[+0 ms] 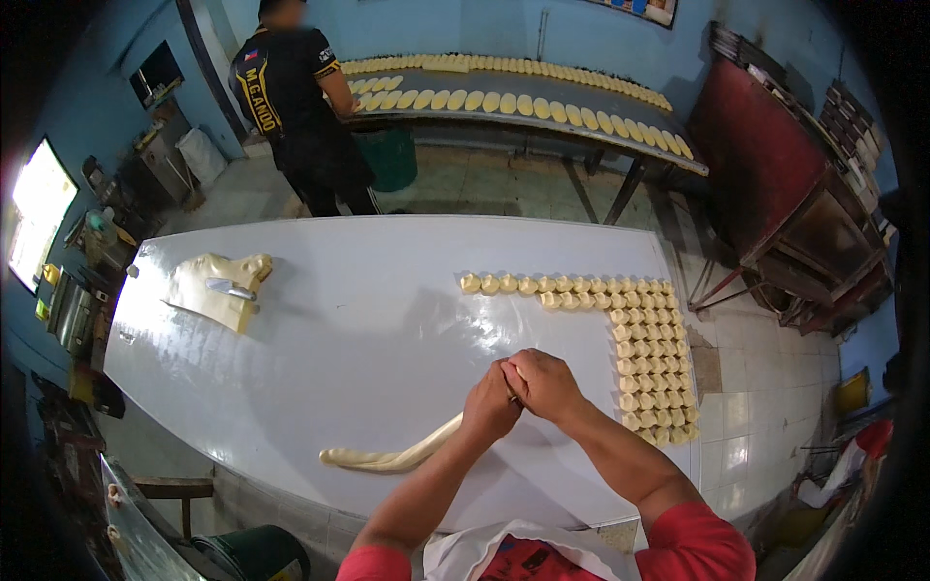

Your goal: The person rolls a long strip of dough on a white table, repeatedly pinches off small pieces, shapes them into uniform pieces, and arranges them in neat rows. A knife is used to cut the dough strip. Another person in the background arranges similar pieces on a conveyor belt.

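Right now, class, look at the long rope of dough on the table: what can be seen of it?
The rope of dough is pale cream, smooth and soft-looking, with a faint lengthwise crease. Its blunt, slightly thicker free end lies to the left on the white table; from there it curves gently up and rightward, beside the left forearm, into the closed left hand. The right hand meets the left there, and together they hide the other end.
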A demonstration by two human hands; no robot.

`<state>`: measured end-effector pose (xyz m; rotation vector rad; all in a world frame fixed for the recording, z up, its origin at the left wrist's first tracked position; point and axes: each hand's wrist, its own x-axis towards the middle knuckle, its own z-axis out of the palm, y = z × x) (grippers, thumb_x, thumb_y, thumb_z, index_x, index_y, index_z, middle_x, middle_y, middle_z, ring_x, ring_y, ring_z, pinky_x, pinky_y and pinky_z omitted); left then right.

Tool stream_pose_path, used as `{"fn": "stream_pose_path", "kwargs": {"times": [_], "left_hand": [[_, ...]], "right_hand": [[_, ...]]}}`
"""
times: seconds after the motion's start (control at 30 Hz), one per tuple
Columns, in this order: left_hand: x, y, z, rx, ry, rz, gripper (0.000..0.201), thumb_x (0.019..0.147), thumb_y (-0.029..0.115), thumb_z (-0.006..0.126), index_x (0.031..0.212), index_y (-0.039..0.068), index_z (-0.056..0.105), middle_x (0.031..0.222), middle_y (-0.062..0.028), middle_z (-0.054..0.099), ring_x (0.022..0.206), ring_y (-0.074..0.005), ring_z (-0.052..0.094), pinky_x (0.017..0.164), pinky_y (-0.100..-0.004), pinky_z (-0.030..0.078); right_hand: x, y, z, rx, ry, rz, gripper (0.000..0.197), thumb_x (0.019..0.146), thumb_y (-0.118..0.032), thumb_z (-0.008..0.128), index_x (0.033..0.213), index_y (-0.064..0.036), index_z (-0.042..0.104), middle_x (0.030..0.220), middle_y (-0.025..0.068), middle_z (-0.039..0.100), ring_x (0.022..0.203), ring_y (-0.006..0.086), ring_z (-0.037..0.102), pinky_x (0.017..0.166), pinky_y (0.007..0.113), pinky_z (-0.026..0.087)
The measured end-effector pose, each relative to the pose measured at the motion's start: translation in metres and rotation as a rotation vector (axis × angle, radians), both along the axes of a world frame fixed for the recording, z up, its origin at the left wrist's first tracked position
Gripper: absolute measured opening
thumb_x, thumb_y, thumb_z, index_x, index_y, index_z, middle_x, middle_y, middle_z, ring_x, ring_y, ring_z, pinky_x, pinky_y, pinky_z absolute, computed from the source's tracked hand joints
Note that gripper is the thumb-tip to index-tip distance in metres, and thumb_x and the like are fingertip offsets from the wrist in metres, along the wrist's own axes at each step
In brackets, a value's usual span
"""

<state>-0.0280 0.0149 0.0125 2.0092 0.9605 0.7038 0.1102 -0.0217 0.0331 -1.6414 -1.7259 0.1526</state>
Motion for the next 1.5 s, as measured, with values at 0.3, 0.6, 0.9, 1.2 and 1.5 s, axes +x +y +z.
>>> {"fn": "stream_pose_path", "kwargs": {"times": [0.3, 0.6, 0.9, 1.2, 1.5], "left_hand": [[0.003, 0.021, -0.034, 0.05, -0.014, -0.301, 0.021, 0.086, 0.013, 0.069, 0.107, 0.011, 0.067, 0.101, -0.014, 0.071, 0.093, -0.0366, 0.07, 0.081, -0.0484, 0.057], [-0.015, 0.006, -0.003, -0.349, 0.068, -0.194, 0.023, 0.093, 0.023, 0.07, 0.113, 0.012, 0.066, 0.097, -0.0207, 0.071, 0.088, -0.0442, 0.069, 0.077, -0.0503, 0.056], [-0.021, 0.008, -0.048, -0.308, -0.015, 0.141, 0.092, 0.088, 0.022, 0.078, 0.159, 0.008, 0.021, 0.132, -0.0247, 0.06, 0.116, -0.0493, 0.06, 0.098, -0.0494, 0.051], [-0.038, 0.005, -0.056, -0.265, 0.138, 0.07, 0.034, 0.094, 0.024, 0.07, 0.119, 0.007, 0.056, 0.104, -0.0247, 0.07, 0.102, -0.0493, 0.064, 0.083, -0.0553, 0.051], [-0.009, 0.048, -0.015, 0.042, 0.082, 0.005, 0.022, 0.087, 0.013, 0.068, 0.104, 0.006, 0.055, 0.088, -0.0174, 0.069, 0.083, -0.045, 0.066, 0.069, -0.0512, 0.054]], "right_hand": [[0.044, 0.073, -0.05, -0.285, -0.19, -0.364, 0.024, 0.094, -0.031, 0.069, 0.095, -0.0073, 0.065, 0.089, 0.012, 0.069, 0.083, 0.0307, 0.067, 0.065, 0.042, 0.054], [0.114, 0.118, -0.153, -0.097, -0.459, -0.42, 0.012, 0.088, -0.016, 0.063, 0.094, -0.009, 0.071, 0.091, 0.0123, 0.073, 0.089, 0.0378, 0.068, 0.081, 0.052, 0.051], [0.021, 0.018, -0.058, -0.864, 0.827, 0.202, 0.029, 0.095, -0.022, 0.072, 0.117, -0.0032, 0.07, 0.103, 0.0064, 0.072, 0.091, 0.0145, 0.067, 0.082, 0.032, 0.055], [-0.022, 0.005, -0.012, -0.202, 0.226, 0.117, 0.032, 0.095, -0.026, 0.069, 0.118, -0.0035, 0.064, 0.103, 0.0185, 0.067, 0.093, 0.0368, 0.065, 0.08, 0.045, 0.054], [-0.015, 0.056, -0.007, 0.078, 0.032, -0.042, 0.016, 0.093, -0.022, 0.065, 0.087, -0.0068, 0.063, 0.072, 0.0106, 0.065, 0.064, 0.0338, 0.064, 0.058, 0.042, 0.053]]}}
